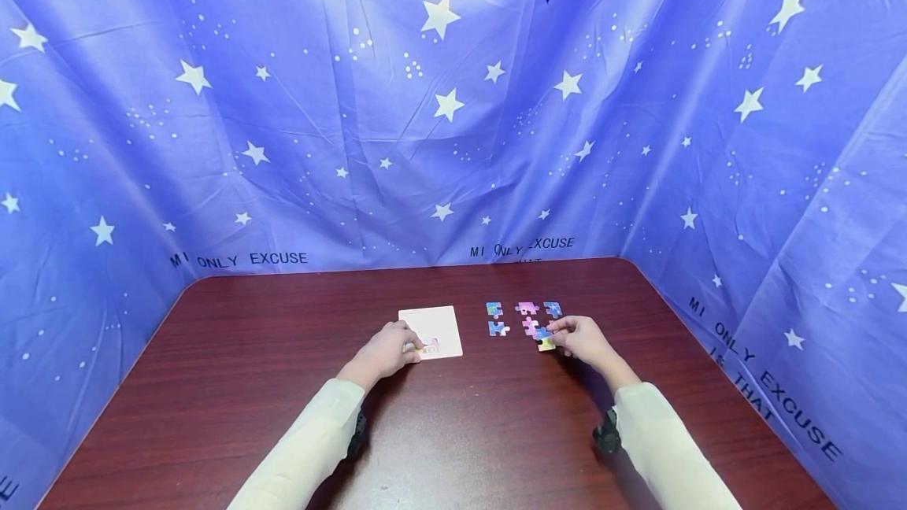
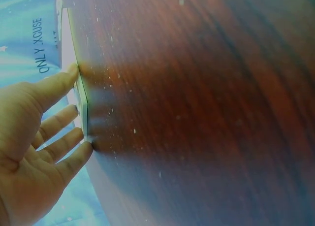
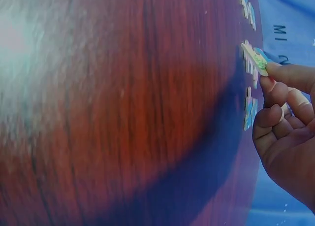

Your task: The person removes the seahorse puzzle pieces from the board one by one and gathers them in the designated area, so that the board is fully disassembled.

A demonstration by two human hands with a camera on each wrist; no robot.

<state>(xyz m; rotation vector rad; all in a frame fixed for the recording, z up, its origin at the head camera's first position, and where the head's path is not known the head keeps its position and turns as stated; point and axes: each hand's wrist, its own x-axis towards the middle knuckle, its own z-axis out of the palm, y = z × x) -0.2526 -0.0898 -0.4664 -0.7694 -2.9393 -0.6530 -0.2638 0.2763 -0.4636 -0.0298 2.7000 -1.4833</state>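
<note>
A white square puzzle board lies on the table, left of the loose pieces. My left hand touches the board's near left part with its fingertips. In the left wrist view, the thumb and fairly straight fingers meet the board's edge. A small patch of coloured picture shows on the board beside these fingers. My right hand pinches a blue and yellow-green jigsaw piece between thumb and forefinger. In the right wrist view that piece is tilted, raised over the pink piece.
Several loose jigsaw pieces lie right of the board: blue-green, blue-white, pink, blue and another pink one. The dark red wooden table meets a blue star-patterned curtain behind and at both sides.
</note>
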